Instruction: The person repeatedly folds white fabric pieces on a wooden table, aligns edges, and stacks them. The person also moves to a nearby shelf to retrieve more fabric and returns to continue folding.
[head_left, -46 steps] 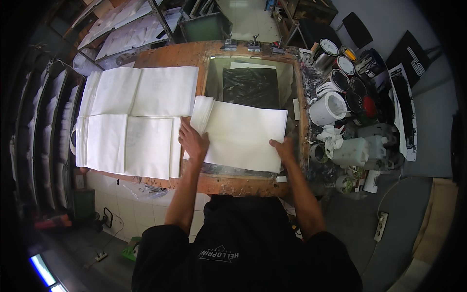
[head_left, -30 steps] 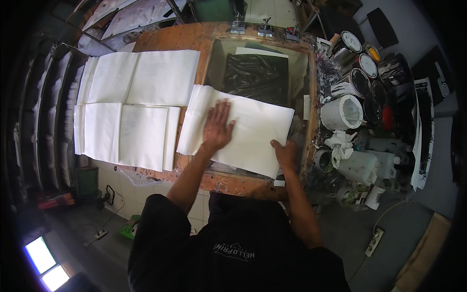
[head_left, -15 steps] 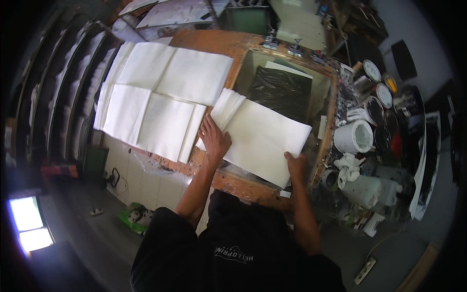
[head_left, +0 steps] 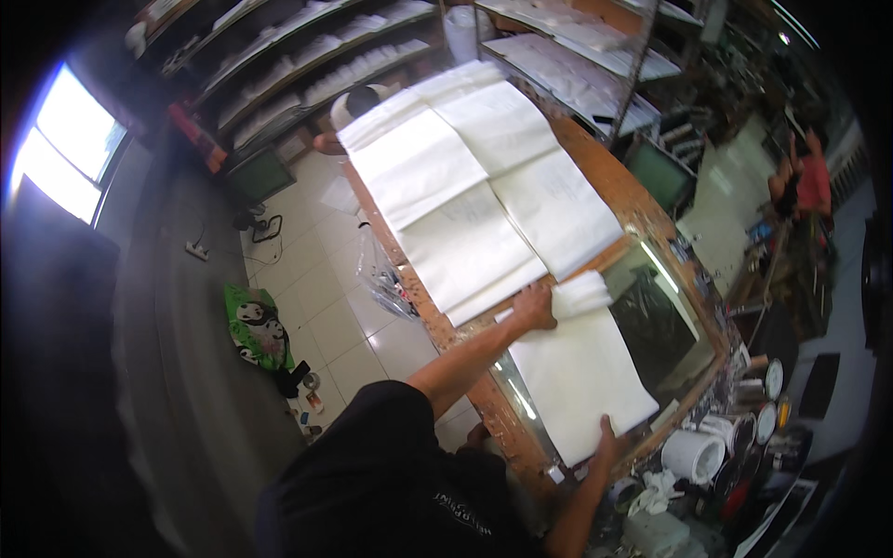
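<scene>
Lying near front right corner of table (head_left: 605, 181), the white sheets (head_left: 586, 377) are looking light, floppy. Left hand (head_left: 534, 308) is touching their left end, fingers loosely bent, grip unclear; right hand (head_left: 602, 448) is clamping right edge, thumb on top, fingers hidden. Edges are probably offering best hold.

- Right grip (head_left: 605, 441): fingers hidden below the white sheet (head_left: 586, 381), only the thumb plain; forearm cut off by the lower picture edge.
- Left grip (head_left: 533, 309): whether it pinches or merely rests cannot be told.
- Dark panel (head_left: 662, 327): partly covered by the sheet.
- Marks on the white stack (head_left: 446, 177): too faint to make out.
- Person in red (head_left: 814, 177), beyond the counter's (head_left: 605, 177) far edge: blurred.
</scene>
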A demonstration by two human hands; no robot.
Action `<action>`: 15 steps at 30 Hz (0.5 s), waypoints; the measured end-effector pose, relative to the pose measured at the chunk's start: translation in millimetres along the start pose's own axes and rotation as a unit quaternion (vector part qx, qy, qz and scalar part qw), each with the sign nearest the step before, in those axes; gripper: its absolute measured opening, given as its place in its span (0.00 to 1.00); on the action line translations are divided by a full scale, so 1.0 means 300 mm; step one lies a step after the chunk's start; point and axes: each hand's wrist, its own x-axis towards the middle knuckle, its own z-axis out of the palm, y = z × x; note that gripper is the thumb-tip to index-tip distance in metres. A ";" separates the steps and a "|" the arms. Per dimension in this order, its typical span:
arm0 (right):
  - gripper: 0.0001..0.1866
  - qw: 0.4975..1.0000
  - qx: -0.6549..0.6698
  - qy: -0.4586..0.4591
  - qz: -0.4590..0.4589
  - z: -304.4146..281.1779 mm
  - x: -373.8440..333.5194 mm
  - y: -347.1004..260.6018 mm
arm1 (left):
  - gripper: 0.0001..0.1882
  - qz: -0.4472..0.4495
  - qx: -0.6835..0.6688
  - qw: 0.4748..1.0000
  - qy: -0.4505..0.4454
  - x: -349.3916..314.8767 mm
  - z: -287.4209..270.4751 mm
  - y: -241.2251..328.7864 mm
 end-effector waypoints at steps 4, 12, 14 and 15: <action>0.29 0.996 -0.077 0.033 -0.044 -0.049 0.072 0.090 | 0.41 0.026 -0.022 0.999 -0.043 -0.040 -0.037 0.025; 0.26 0.961 -0.106 -0.005 -0.256 -0.097 -0.082 -0.226 | 0.41 0.131 -0.244 0.961 0.001 -0.317 -0.256 -0.184; 0.24 0.956 -0.035 -0.124 -0.263 0.036 -0.343 -0.381 | 0.42 0.110 -0.301 0.947 0.039 -0.422 -0.393 -0.374; 0.24 0.955 -0.037 -0.094 -0.279 0.041 -0.365 -0.380 | 0.43 0.109 -0.306 0.944 0.061 -0.459 -0.429 -0.472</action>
